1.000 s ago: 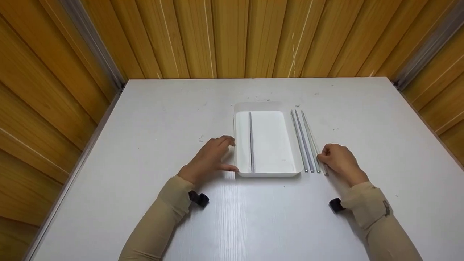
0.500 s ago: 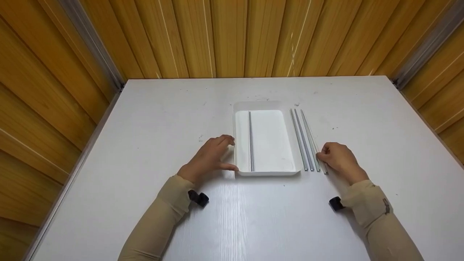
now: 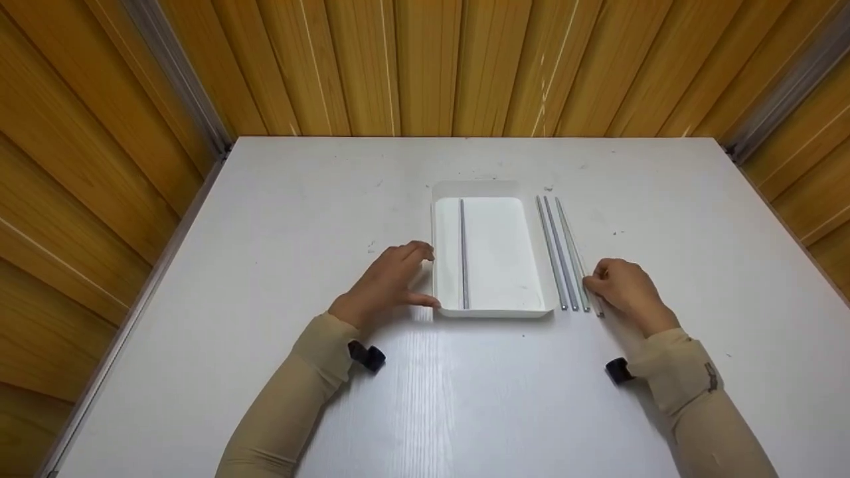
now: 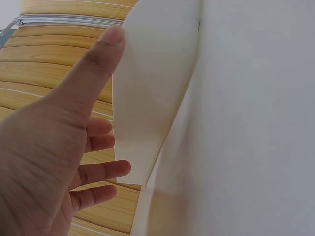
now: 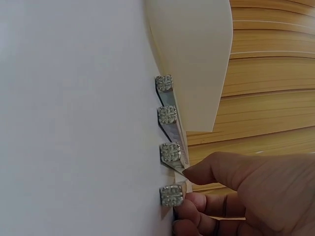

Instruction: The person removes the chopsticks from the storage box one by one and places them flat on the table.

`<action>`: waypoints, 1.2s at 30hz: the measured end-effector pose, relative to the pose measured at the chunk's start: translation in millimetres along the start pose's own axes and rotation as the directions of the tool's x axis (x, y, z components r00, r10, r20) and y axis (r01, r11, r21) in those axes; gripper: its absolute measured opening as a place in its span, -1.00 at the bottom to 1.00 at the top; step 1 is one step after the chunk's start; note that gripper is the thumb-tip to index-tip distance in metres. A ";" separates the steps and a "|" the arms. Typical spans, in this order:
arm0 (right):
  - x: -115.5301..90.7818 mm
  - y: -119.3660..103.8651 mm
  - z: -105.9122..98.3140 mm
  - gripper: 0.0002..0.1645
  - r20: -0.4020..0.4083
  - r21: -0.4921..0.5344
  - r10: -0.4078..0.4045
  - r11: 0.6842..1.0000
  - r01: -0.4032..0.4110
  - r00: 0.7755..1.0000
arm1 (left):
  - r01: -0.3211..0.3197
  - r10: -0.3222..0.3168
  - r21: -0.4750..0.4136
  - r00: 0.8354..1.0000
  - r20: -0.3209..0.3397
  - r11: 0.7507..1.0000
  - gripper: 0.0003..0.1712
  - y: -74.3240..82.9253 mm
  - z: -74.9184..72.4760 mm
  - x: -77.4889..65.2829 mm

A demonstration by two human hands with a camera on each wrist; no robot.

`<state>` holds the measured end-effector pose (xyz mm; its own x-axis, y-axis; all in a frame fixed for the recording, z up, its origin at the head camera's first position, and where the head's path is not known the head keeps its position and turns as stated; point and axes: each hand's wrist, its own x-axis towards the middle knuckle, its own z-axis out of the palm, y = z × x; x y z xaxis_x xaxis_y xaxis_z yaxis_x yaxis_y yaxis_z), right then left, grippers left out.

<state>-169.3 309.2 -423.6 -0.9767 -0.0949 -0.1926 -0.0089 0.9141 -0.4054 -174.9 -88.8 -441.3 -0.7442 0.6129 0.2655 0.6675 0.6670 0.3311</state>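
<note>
1. Compared with a second ago, nothing has moved relative to the white tray (image 3: 501, 252); only the head camera's view has shifted a little.
2. The left hand (image 3: 392, 275) is at the tray's left side, thumb and fingers spread well apart. Its thumb tip touches the tray's near left corner, and its fingers reach the left wall farther along.
3. To the right of the tray, the right hand (image 3: 624, 289) has thumb and fingers drawn together, pinching the outermost chopstick (image 5: 172, 195) near its square, patterned end.
4. That chopstick lies slantwise, farthest from the tray in its row; three chopsticks (image 3: 562, 259) lie between it and the tray's right wall.
5. Inside the tray, one chopstick (image 3: 464, 259) lies lengthwise, nearer the left wall.
6. Beneath the tray is a white table (image 3: 332, 192).
</note>
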 end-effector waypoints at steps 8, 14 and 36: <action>-2.6 -0.9 -0.6 -0.71 -0.021 -0.005 0.007 1.000 -0.007 1.000 | -0.018 0.018 -0.025 0.999 -0.027 1.000 -0.07 -0.4 1.9 -0.3; -7.4 -3.8 -8.3 -0.70 -0.059 0.019 0.011 1.000 -0.010 0.998 | -0.026 0.026 -0.022 1.000 -0.011 0.999 -0.09 1.0 1.5 2.0; -6.1 -56.6 -13.3 -0.71 -0.125 0.052 -0.140 0.988 0.148 0.982 | -0.032 0.031 -0.023 0.999 -0.036 0.999 -0.13 0.1 3.9 -3.9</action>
<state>-165.7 263.3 -387.6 -0.9849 -0.1720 -0.0202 -0.1419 0.8682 -0.4755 -171.9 -89.5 -445.8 -0.7233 0.6179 0.3082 0.6904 0.6370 0.3430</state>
